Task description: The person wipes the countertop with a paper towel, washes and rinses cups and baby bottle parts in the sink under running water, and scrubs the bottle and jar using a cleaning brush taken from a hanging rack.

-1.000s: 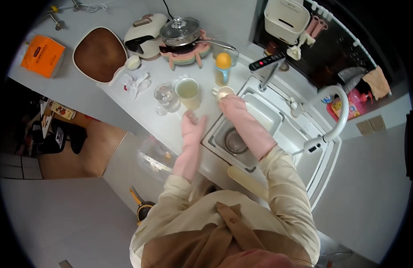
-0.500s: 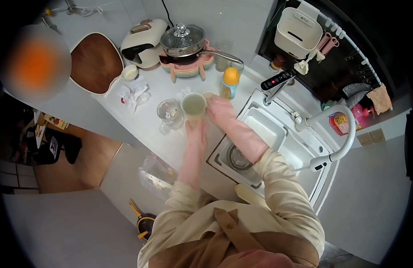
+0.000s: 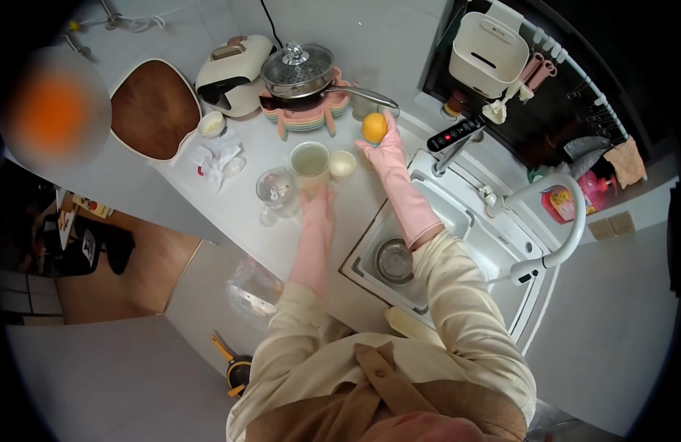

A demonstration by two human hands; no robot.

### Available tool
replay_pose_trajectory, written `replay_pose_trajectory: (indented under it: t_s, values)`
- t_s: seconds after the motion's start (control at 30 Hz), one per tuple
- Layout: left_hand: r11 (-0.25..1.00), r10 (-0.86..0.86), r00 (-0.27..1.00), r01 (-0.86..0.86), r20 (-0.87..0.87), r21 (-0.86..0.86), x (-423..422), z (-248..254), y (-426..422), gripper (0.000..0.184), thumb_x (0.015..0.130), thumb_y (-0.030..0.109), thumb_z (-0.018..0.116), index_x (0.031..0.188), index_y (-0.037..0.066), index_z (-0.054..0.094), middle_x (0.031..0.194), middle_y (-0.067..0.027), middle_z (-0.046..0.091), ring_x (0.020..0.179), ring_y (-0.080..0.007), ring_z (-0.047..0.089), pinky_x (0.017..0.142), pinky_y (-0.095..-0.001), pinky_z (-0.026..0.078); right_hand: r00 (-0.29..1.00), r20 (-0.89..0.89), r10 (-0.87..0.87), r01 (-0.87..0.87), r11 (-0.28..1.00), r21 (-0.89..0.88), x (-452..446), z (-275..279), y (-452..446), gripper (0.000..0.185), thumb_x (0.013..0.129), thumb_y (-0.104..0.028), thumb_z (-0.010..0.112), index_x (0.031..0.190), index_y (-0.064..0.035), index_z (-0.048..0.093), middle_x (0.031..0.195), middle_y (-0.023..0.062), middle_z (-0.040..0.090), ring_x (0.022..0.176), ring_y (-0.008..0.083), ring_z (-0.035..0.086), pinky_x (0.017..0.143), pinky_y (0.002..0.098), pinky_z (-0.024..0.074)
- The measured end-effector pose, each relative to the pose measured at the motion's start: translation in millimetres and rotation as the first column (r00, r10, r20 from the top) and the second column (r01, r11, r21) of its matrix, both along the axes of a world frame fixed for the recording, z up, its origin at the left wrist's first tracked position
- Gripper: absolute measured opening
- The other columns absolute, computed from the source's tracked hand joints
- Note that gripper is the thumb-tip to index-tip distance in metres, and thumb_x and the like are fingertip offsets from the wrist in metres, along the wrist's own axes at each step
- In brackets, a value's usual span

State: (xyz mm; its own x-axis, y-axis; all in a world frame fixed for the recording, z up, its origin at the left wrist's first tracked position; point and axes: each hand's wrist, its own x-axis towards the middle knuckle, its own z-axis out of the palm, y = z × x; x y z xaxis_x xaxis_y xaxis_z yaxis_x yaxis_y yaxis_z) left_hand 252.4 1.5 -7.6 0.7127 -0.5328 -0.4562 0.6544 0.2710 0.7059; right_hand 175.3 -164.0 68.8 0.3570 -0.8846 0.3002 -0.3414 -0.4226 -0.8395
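My left hand [image 3: 316, 206], in a pink glove, is wrapped round the lower part of a large pale cup [image 3: 309, 163] with greenish contents. Directly right of that cup stands a small cream cup [image 3: 343, 164]. My right hand [image 3: 385, 145], also gloved in pink, closes round the cup that bears an orange ball-shaped top [image 3: 374, 128]; the glove hides most of this cup's body. A clear glass vessel [image 3: 275, 188] with a handle is to the left of the large cup.
The sink [image 3: 462, 232], with a metal strainer [image 3: 394, 260], lies to the right under a white faucet [image 3: 574, 208]. At the back, a lidded pan [image 3: 296, 72] rests on a pink stand. Crumpled tissues [image 3: 218, 160] and a small bowl [image 3: 212, 124] are at the left.
My right hand has let go of the small cup, now beside the large cup, and moved up and right to the orange-topped cup. My left hand has closed round the large cup.
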Motion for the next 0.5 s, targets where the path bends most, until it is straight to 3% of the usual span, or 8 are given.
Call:
replay_pose_trajectory:
  t_s: [0.13, 0.23, 0.3, 0.33, 0.37, 0.4, 0.43, 0.5]
  values:
    - [1.000, -0.010, 0.999, 0.010, 0.034, 0.001, -4, 9, 1, 0.082, 0.086, 0.007, 0.059, 0.148, 0.004, 0.007, 0.118, -0.0144, 0.052, 0.098, -0.0218, 0.057, 0.087, -0.0308, 0.048, 1.000, -0.021, 0.018, -0.017, 0.999, 0.043, -7, 3, -3, 0.082, 0.060, -0.018, 0.086, 0.129, -0.0019, 0.044, 0.122, 0.0159, 0.056, 0.112, 0.0285, 0.056, 0.099, 0.0339, 0.0438]
    - [0.998, -0.062, 0.995, 0.062, 0.075, 0.011, -12, 7, 12, 0.081, 0.084, 0.012, 0.061, 0.147, 0.002, 0.011, 0.118, -0.0150, 0.053, 0.101, -0.0216, 0.057, 0.087, -0.0299, 0.047, 0.996, -0.085, -0.034, 0.033, 0.999, -0.016, -31, 13, 15, 0.080, 0.059, -0.019, 0.086, 0.127, -0.0021, 0.046, 0.121, 0.0163, 0.056, 0.111, 0.0295, 0.055, 0.097, 0.0344, 0.0445]
    - [0.955, -0.269, 0.899, 0.203, 0.345, 0.216, -27, 3, 22, 0.079, 0.082, 0.015, 0.065, 0.144, 0.001, 0.019, 0.118, -0.0162, 0.054, 0.103, -0.0246, 0.057, 0.089, -0.0335, 0.046, 0.998, -0.024, -0.054, 0.053, 0.998, -0.041, -55, 17, 35, 0.079, 0.058, -0.020, 0.086, 0.124, -0.0025, 0.048, 0.119, 0.0166, 0.055, 0.111, 0.0300, 0.054, 0.097, 0.0349, 0.0447]
    - [0.919, -0.361, 0.813, 0.226, 0.458, 0.322, -36, 9, 27, 0.078, 0.081, 0.017, 0.068, 0.143, 0.000, 0.023, 0.118, -0.0169, 0.055, 0.105, -0.0261, 0.056, 0.090, -0.0352, 0.045, 0.998, 0.003, -0.063, 0.063, 0.997, -0.040, -69, 14, 44, 0.078, 0.057, -0.021, 0.086, 0.123, -0.0021, 0.048, 0.117, 0.0158, 0.056, 0.110, 0.0292, 0.054, 0.096, 0.0348, 0.0448]
    - [0.856, -0.499, 0.587, 0.218, 0.637, 0.470, -54, 15, 33, 0.080, 0.079, 0.019, 0.071, 0.142, 0.000, 0.026, 0.118, -0.0172, 0.055, 0.105, -0.0279, 0.056, 0.091, -0.0371, 0.045, 0.997, 0.029, -0.072, 0.073, 0.997, -0.040, -84, 11, 54, 0.078, 0.057, -0.021, 0.087, 0.122, -0.0018, 0.049, 0.115, 0.0151, 0.056, 0.109, 0.0284, 0.055, 0.096, 0.0348, 0.0449]
    - [0.809, -0.582, 0.393, 0.196, 0.712, 0.554, -74, 26, 32, 0.083, 0.076, 0.022, 0.074, 0.141, 0.001, 0.028, 0.119, -0.0175, 0.055, 0.106, -0.0294, 0.055, 0.091, -0.0386, 0.045, 0.995, 0.055, -0.080, 0.082, 0.996, -0.040, -98, 8, 64, 0.077, 0.056, -0.021, 0.087, 0.120, -0.0014, 0.049, 0.114, 0.0143, 0.056, 0.108, 0.0276, 0.055, 0.095, 0.0348, 0.0451]
    - [0.777, -0.630, 0.187, 0.138, 0.754, 0.615, -94, 37, 31, 0.085, 0.073, 0.025, 0.077, 0.140, 0.001, 0.030, 0.120, -0.0177, 0.054, 0.107, -0.0310, 0.055, 0.092, -0.0400, 0.045, 0.992, 0.084, -0.093, 0.095, 0.995, -0.013, -116, 13, 81, 0.076, 0.056, -0.021, 0.087, 0.120, -0.0011, 0.049, 0.112, 0.0136, 0.056, 0.106, 0.0266, 0.056, 0.094, 0.0345, 0.0454]
    - [0.766, -0.635, -0.049, 0.095, 0.771, 0.636, -141, 61, 27, 0.091, 0.066, 0.031, 0.082, 0.138, 0.002, 0.034, 0.122, -0.0179, 0.054, 0.110, -0.0337, 0.053, 0.093, -0.0420, 0.044, 0.980, 0.070, -0.186, 0.182, 0.981, 0.063, -153, 45, 121, 0.073, 0.056, -0.020, 0.087, 0.116, -0.0008, 0.051, 0.109, 0.0106, 0.057, 0.101, 0.0214, 0.057, 0.091, 0.0321, 0.0459]
